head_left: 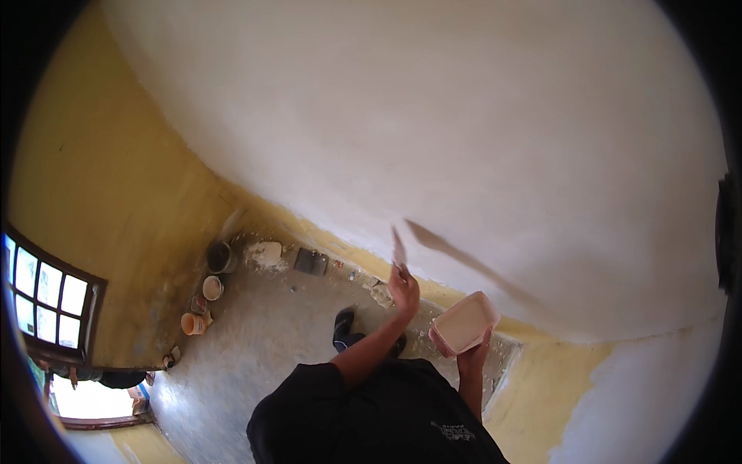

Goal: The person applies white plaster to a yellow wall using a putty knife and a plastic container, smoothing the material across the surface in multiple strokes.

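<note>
Pink tub (465, 323) sits grasped in right hand (476, 354); slack hold could drop it to floor (263, 325); left hand (404, 291) grips thin blade (399, 247); steep angle could gouge white wall (464, 139).

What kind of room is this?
Probably a room being fixed up: one wall is mostly white with yellow left along the bottom, buckets stand on the floor, and the right hand holds a tub.
</note>
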`<state>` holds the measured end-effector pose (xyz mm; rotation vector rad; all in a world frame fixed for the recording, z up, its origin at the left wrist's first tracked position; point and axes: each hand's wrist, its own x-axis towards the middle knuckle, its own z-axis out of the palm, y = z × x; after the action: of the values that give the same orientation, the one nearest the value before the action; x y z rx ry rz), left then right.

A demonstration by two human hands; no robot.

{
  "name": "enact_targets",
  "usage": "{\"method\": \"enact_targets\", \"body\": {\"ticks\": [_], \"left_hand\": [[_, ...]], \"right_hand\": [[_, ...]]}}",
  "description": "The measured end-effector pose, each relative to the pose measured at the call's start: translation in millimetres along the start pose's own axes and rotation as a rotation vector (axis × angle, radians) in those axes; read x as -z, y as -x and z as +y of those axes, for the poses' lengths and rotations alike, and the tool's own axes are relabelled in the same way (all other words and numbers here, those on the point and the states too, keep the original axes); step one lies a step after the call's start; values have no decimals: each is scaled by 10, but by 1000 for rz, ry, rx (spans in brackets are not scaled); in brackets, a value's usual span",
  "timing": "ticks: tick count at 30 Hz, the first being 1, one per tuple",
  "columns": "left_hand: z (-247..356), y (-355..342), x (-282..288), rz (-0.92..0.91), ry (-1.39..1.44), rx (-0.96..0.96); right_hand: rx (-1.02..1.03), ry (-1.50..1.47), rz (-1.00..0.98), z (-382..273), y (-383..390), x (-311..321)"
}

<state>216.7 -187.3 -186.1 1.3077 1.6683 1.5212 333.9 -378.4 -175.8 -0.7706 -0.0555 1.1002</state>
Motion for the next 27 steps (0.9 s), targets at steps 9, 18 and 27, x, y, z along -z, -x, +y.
{"method": "enact_targets", "body": {"ticks": [9, 18, 27], "left_hand": [[435, 188, -957, -45, 133, 89], [-373, 47, -184, -243, -316, 346], [-346, -772, -766, 284, 431, 311]], "right_hand": [[56, -4, 52, -37, 128, 223], [113, 3, 98, -156, 96, 340], [81, -64, 70, -93, 24, 224]]}}
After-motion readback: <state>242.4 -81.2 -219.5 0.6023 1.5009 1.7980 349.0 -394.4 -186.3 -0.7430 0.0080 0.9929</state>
